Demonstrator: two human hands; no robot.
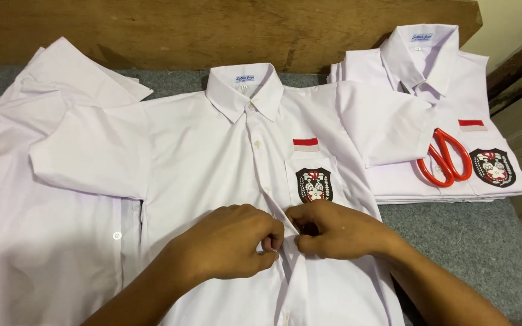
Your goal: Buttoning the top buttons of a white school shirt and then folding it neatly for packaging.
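Observation:
A white short-sleeved shirt (212,151) lies flat, front up, on a grey cloth surface. It has a collar, a red-and-white strip and a dark shield badge (314,185) on the chest pocket. My left hand (228,241) and my right hand (336,230) meet at the shirt's front placket, about halfway down. Both pinch the fabric edges there, fingers closed around a button spot. The upper buttons look fastened.
A stack of folded white shirts (454,102) sits at the right, with red-handled scissors (447,158) on top. More white shirts (25,181) are spread at the left. A wooden board (212,30) runs along the back. Grey cloth (472,241) shows at the right front.

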